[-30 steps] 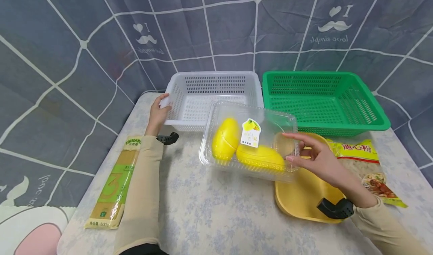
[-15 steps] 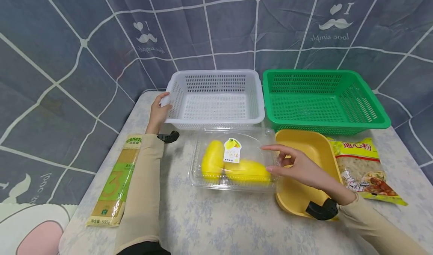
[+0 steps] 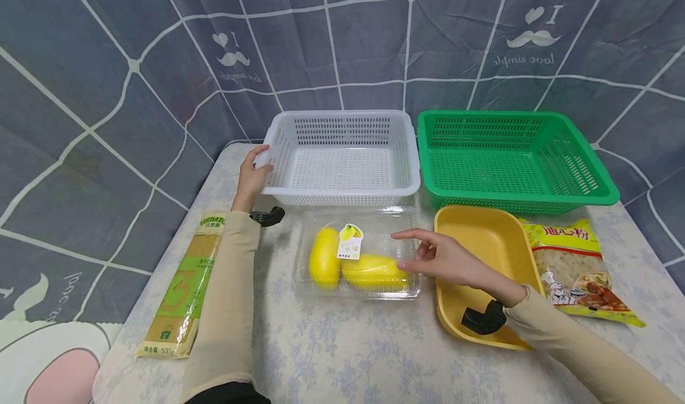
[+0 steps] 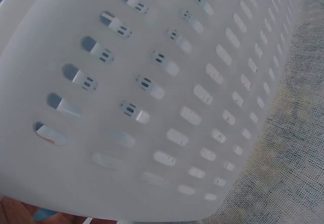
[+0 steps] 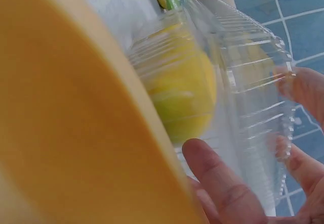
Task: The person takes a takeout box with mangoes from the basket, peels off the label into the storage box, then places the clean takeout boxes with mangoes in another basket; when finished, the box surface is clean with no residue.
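Observation:
A clear plastic fruit box (image 3: 321, 213) stands on the table in front of the white basket, lid down. Two yellow mangoes (image 3: 323, 258) show through it, and a white label is on the lid. My right hand (image 3: 444, 258) holds the box's right end, index finger and thumb reaching over it. In the right wrist view, the thumb is near one mango (image 5: 185, 97) and other fingers are at the ribbed lid (image 5: 258, 102). My left hand (image 3: 251, 175) grips the left rim of the white basket (image 3: 342, 193); its slotted wall (image 4: 152, 173) fills most of the left wrist view.
A green basket (image 3: 514, 199) stands right of the white one. Below it lies a yellow tray (image 3: 481, 231), under my right forearm, with a bag of pasta (image 3: 578, 273) to its right. A long noodle packet (image 3: 182, 291) lies beside my left sleeve. A patterned curtain (image 3: 369, 47) hangs behind.
My right hand has brought the fruit box down from in front of the baskets' rims to the table, then shifted it left. The left hand keeps its place on the white basket.

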The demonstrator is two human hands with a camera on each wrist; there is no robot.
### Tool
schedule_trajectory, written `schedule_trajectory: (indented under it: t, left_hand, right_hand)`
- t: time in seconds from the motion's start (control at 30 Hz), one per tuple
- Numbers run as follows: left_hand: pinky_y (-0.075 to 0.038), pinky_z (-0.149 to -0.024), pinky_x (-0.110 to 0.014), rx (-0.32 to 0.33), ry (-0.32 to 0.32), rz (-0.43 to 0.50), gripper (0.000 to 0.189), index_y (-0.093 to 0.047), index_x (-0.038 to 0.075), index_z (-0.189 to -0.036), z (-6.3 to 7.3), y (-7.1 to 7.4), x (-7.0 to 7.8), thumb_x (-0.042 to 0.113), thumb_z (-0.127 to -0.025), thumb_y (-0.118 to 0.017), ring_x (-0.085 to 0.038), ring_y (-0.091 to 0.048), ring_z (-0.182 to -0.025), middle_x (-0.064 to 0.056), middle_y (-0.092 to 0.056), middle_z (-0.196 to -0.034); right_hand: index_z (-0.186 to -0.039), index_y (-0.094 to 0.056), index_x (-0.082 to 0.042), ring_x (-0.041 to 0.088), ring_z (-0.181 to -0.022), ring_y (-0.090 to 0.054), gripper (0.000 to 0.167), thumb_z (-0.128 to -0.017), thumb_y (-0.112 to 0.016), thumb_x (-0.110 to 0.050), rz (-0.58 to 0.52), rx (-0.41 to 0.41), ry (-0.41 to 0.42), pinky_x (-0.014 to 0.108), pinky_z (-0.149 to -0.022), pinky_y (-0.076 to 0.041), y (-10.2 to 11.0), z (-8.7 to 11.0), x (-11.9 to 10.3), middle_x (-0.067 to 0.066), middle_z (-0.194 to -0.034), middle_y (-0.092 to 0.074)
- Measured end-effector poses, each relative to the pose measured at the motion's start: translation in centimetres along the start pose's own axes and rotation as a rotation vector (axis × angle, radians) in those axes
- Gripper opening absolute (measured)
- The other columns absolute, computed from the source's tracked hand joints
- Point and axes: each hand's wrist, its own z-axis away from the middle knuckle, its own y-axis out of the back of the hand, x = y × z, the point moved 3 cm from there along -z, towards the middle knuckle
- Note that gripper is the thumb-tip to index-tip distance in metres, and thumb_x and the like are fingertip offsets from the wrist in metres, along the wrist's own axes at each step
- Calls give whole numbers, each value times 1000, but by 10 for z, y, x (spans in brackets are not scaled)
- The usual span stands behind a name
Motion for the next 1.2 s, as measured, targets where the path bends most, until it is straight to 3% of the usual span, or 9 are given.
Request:
schedule_trajectory:
  t: [0.1, 0.33, 0.53, 0.63, 0.73, 0.9, 0.97, 1.07, 1.2]
  left_hand:
    - [-45, -87, -41, 2, 1, -10, 50, -44, 32, -140, 5, -1, 5, 11, -95, -50, -22, -49, -117, -6, -45, -138]
    - [-41, -93, -46, -5, -18, 3, 51, -41, 24, -144, 10, 0, 11, 8, -96, -48, -29, -47, -121, -12, -42, -141]
    - [-43, -89, -47, 20, 8, -24, 49, -44, 30, -141, 11, -1, 9, 13, -96, -50, -22, -49, -118, -5, -44, -140]
    - [-43, -91, -42, 64, -56, -12, 43, -48, 23, -140, 14, 1, 10, 18, -97, -51, -26, -49, -118, -9, -45, -139]
    - [-39, -95, -40, 162, -145, -47, 41, -51, 17, -138, 23, 6, 14, 28, -98, -51, -27, -49, -118, -8, -48, -137]
    - [-30, -101, -43, 246, -379, -138, 43, -53, 11, -135, 58, 16, 30, 27, -95, -56, -29, -40, -125, -11, -46, -138]
    - [-28, -101, -47, 211, -505, -164, 43, -55, 7, -132, 79, 17, 40, 22, -92, -60, -32, -37, -126, -14, -46, -138]
    - [-25, -101, -53, 80, -676, -213, 42, -58, 3, -129, 113, 15, 52, 17, -89, -65, -35, -37, -126, -16, -47, -138]
    - [-24, -103, -56, -166, -775, -330, 47, -55, 7, -132, 155, 5, 54, 22, -89, -66, -33, -34, -130, -11, -44, -141]
  right_hand:
    - [-128, -60, -16, 20, -70, -54, 52, -82, -76, -32, 11, -39, 6, 27, -60, -45, 1, -3, 2, 3, -77, -58]
    - [-136, -51, -12, 28, -79, -62, 48, -92, -64, -26, -123, -273, -62, 38, -72, -54, 5, -4, -3, 7, -96, -67]
    - [-137, -51, -14, 29, -80, -66, 46, -94, -61, -29, -58, -298, -71, 41, -72, -53, 9, -5, -8, 6, -103, -67]
    - [-136, -52, -15, 30, -81, -67, 46, -94, -61, -29, -64, -296, -80, 41, -73, -54, 9, -5, -9, 6, -104, -67]
    - [-138, -50, -16, 31, -84, -66, 48, -94, -61, -30, -83, -301, -89, 40, -73, -54, 9, -4, -9, 7, -106, -66]
    - [-142, -46, -14, 32, -87, -65, 52, -94, -60, -31, -109, -319, -87, 40, -75, -53, 7, -2, -9, 11, -108, -65]
    - [-143, -44, -14, 32, -87, -65, 53, -95, -60, -30, -110, -322, -84, 40, -75, -53, 7, -1, -9, 12, -110, -65]
    - [-145, -41, -19, 32, -87, -65, 55, -95, -59, -30, -101, -316, -94, 39, -76, -53, 8, 1, -8, 10, -111, -64]
    - [-147, -38, -23, 29, -87, -65, 58, -95, -59, -34, -66, -314, -103, 37, -77, -52, 10, 3, -7, 10, -114, -62]
